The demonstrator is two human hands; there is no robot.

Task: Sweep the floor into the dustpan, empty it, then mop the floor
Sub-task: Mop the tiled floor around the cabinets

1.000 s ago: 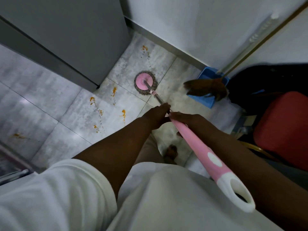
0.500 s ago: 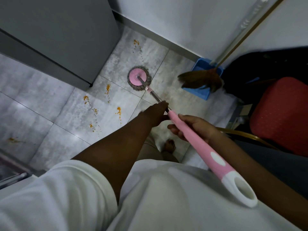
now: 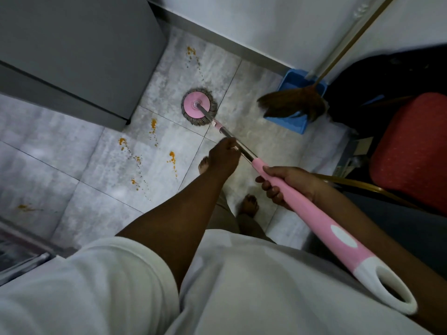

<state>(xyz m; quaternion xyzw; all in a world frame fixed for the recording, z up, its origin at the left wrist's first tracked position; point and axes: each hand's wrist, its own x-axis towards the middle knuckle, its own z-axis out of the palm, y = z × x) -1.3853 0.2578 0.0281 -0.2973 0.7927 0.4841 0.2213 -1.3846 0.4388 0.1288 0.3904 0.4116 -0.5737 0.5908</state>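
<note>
Ahead of both hands, the mop (image 3: 198, 109) rests on the floor (image 3: 256, 141) among orange spills (image 3: 172, 157); left hand (image 3: 223, 155) and right hand (image 3: 287, 182) are closed round its handle; broom (image 3: 290, 105) and dustpan (image 3: 294, 122) stand rightward.

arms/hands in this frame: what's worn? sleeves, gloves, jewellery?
Both forearms are bare from the elbow down. No gloves on the left hand or right hand. A loose white short sleeve covers the left upper arm; the right sleeve is out of view. No watch, bracelet or marking shows on either wrist. A small pale glint sits at the left fingers, too blurred to call a ring.
</note>
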